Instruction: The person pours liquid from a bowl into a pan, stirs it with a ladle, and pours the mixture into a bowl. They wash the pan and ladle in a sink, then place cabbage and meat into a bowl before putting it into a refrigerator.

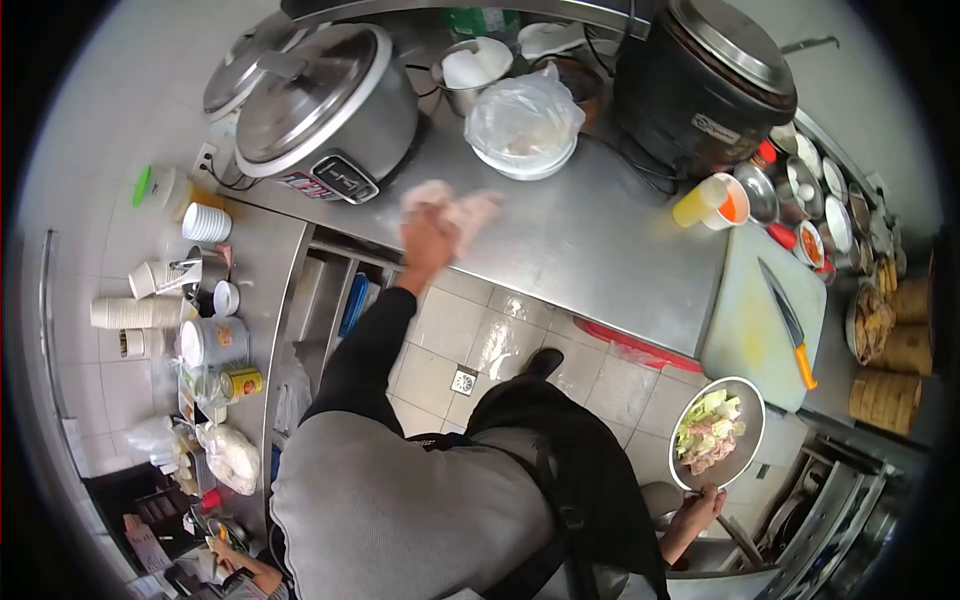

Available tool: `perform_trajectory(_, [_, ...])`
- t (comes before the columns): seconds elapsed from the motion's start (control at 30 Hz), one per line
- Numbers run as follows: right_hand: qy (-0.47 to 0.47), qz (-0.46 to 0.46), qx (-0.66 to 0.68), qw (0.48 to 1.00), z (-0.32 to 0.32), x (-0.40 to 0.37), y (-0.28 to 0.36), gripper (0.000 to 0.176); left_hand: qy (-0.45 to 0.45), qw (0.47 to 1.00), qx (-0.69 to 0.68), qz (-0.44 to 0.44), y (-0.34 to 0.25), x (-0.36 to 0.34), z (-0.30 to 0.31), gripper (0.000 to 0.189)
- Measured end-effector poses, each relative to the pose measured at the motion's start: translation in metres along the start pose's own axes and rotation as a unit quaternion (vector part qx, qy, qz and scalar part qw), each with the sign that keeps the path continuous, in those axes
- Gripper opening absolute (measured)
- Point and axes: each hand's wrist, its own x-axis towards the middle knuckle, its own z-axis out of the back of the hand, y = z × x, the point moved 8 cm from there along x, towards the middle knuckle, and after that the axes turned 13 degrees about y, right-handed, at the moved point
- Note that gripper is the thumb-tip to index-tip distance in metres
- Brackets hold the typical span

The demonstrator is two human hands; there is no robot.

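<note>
My left hand [428, 240], reaching out from a black sleeve, is closed on a pale pinkish cloth [468, 218] pressed against the steel counter [620, 240]. The cloth is slightly blurred. Just beyond it stands a large steel rice cooker [320, 110]. On the other side, low and away from the counter, my right hand [700, 508] grips the rim of a metal bowl [757, 420]. Chopped pale green cabbage [712, 415] and pinkish meat pieces [710, 458] lie in the bowl, which is tilted toward the camera.
A knife [785, 310] with an orange handle lies on a cutting board [740, 320] near the bowl. A black cooker [700, 90] and a bag-covered white bowl [525, 165] stand at the back. Cups and tubs line the left counter [262, 300]. Another person's arm [250, 570] shows at lower left.
</note>
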Motion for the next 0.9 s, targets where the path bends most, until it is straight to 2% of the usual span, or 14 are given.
perform_trajectory(0.03, [-0.011, 0.004, 0.003, 1.000, -0.009, -0.001, 0.008, 0.012, -0.051, 0.981, 0.177, 0.056, 0.050, 0.015, 0.007, 0.054])
perform_trajectory(0.1, [0.016, 0.012, 0.021, 1.000, 0.000, 0.026, -0.004, 0.011, -0.017, 0.990, 0.102, 0.091, 0.084, 0.040, 0.012, 0.059])
perform_trajectory(0.17, [0.033, -0.003, -0.022, 0.999, -0.009, 0.039, 0.000, 0.009, -0.035, 0.978, 0.185, -0.085, 0.051, 0.069, -0.006, 0.061])
perform_trajectory(0.2, [0.050, 0.002, -0.016, 0.999, -0.015, 0.042, 0.003, 0.009, -0.024, 0.969, 0.234, -0.069, 0.044, 0.078, -0.011, 0.063])
perform_trajectory(0.27, [0.035, -0.010, -0.006, 0.999, -0.025, 0.032, 0.013, 0.010, 0.109, 0.983, 0.146, 0.019, 0.084, 0.121, -0.029, 0.050])
perform_trajectory(0.3, [0.016, -0.020, 0.010, 1.000, -0.031, 0.021, 0.024, 0.011, -0.043, 0.931, 0.341, -0.124, 0.066, 0.116, -0.022, 0.036])
perform_trajectory(0.33, [0.001, -0.019, 0.021, 1.000, -0.037, 0.000, 0.034, 0.017, -0.011, 0.900, 0.409, -0.149, 0.080, 0.126, -0.045, 0.026])
perform_trajectory(0.37, [0.024, -0.042, 0.013, 0.999, -0.025, -0.001, 0.030, 0.023, 0.065, 0.889, 0.417, -0.178, 0.075, 0.118, -0.048, 0.025])
perform_trajectory(0.43, [0.032, 0.023, 0.080, 0.996, -0.007, -0.001, 0.021, 0.010, -0.045, 0.875, 0.379, -0.299, 0.010, 0.093, 0.003, 0.029])
perform_trajectory(0.47, [0.007, 0.030, 0.081, 0.996, 0.002, 0.000, 0.019, 0.007, -0.084, 0.962, 0.215, -0.147, 0.101, 0.142, -0.027, 0.037])
perform_trajectory(0.5, [-0.009, 0.026, 0.077, 0.997, 0.011, -0.003, 0.015, 0.004, -0.205, 0.903, 0.315, -0.207, 0.025, 0.091, 0.024, 0.042])
perform_trajectory(0.6, [-0.078, 0.030, 0.076, 0.994, 0.027, 0.008, -0.005, 0.004, -0.186, 0.953, 0.008, -0.239, -0.107, 0.056, 0.029, 0.038])
perform_trajectory(0.73, [-0.154, 0.037, 0.118, 0.980, 0.050, 0.013, -0.034, 0.003, 0.142, 0.857, -0.259, -0.422, -0.323, 0.004, -0.072, 0.032])
perform_trajectory(0.9, [-0.180, 0.079, 0.124, 0.973, 0.157, 0.006, -0.032, 0.003, 0.392, 0.662, -0.284, -0.572, -0.578, -0.184, -0.124, 0.022])
